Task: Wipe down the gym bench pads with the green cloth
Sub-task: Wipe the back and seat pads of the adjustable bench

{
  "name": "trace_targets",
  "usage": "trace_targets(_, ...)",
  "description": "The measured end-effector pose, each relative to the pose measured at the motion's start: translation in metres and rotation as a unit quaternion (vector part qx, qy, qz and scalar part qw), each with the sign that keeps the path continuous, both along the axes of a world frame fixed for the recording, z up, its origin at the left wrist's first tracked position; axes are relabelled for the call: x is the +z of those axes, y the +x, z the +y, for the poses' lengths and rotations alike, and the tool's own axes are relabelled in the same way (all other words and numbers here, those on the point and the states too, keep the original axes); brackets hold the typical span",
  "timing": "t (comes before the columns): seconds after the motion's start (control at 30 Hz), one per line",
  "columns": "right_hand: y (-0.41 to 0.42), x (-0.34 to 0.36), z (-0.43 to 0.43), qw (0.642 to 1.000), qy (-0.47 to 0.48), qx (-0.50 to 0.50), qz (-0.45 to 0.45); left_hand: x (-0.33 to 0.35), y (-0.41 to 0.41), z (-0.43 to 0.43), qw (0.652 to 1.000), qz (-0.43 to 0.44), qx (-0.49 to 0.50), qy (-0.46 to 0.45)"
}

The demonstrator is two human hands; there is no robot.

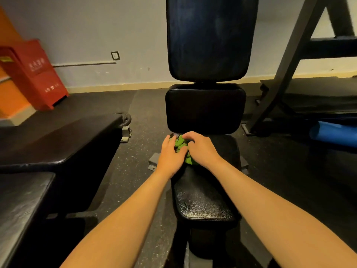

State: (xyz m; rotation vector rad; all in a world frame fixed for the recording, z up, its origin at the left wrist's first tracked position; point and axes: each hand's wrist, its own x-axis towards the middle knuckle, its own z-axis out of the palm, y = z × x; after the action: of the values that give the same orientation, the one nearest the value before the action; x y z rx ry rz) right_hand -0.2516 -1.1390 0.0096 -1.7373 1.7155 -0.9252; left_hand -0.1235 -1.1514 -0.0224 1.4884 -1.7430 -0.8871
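A black gym bench stands in front of me with three pads: a near seat pad, a middle pad and an upright back pad. A crumpled green cloth lies on the far end of the seat pad, just below the middle pad. My left hand grips the cloth from the left. My right hand covers it from the right, fingers curled over the fabric. Most of the cloth is hidden under both hands.
Another black bench sits to the left, close by. A red cabinet leans by the wall at far left. A dark metal rack frame and a blue foam roller stand at right. Dark rubber floor surrounds the bench.
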Motion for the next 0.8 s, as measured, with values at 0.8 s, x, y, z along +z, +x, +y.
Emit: trace_targets(0.8, -0.014, -0.020, 0.004, 0.966, 0.039, 0.088, 0.241, 0.001, -0.014, -0.053, 0.966, 0.021, 0.176, 0.188)
